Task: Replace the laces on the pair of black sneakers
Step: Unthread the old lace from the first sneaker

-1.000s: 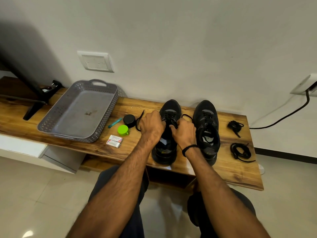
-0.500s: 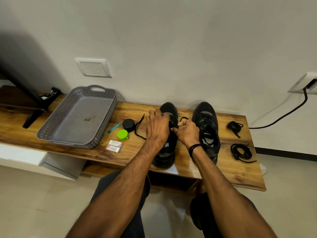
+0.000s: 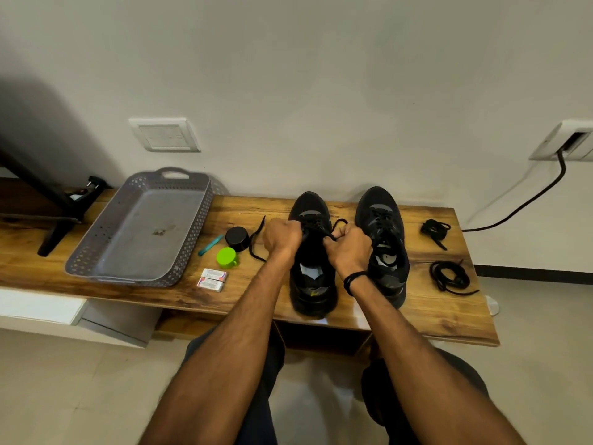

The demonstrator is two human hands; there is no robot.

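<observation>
Two black sneakers stand side by side on the wooden bench, toes toward the wall. Over the left sneaker, my left hand grips one end of its black lace, whose free tail trails off to the left on the bench. My right hand pinches the other end of that lace above the eyelets, with a small loop showing behind the fingers. The right sneaker is laced and untouched. Two bundles of black laces, a small one and a bigger coil, lie at the bench's right end.
A grey perforated tray sits at the left. Between it and the shoes lie a teal tool, a black round lid, a green cap and two small white boxes. A black stand is far left; a cable hangs at right.
Both hands have drawn slightly apart over the left sneaker, pulling the lace ends outward. The camera has shifted a little; the other items stay put.
</observation>
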